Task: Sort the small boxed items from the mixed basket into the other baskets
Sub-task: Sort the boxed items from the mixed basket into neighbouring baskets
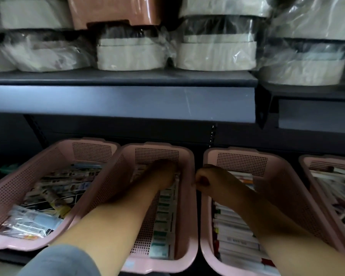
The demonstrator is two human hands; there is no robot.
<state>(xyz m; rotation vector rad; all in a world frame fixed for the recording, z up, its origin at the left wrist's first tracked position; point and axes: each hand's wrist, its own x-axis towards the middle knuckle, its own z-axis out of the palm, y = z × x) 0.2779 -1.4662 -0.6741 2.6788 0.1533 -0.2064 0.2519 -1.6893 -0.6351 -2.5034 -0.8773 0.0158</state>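
Loads of small boxed items [54, 188] sit jumbled in the mixed basket [18, 188] at the lower left of the frame, some of them in clear wrap near its front corner. Next one over, the second basket [187, 196] has a neat row of teal-labelled boxes [163, 216] lined up along its right wall. The person's left hand [163, 172] is reaching deep into the far end of that basket, right at the top of the row, but it's dark and blurry there, so no telling if it's got hold of anything. The right hand [205, 180] is curled up at the left rim of the third basket [287, 186], just beside the second basket's wall; honestly can't tell if it's pinching something or nothing. That third basket is packed with white boxes [235, 226]. A fourth basket [317, 196] pokes in at the right edge. A grey sleeve [58, 259] shows at the bottom left. Above it all, a dark shelf [127, 100] holds plastic-wrapped tubs [127, 54].
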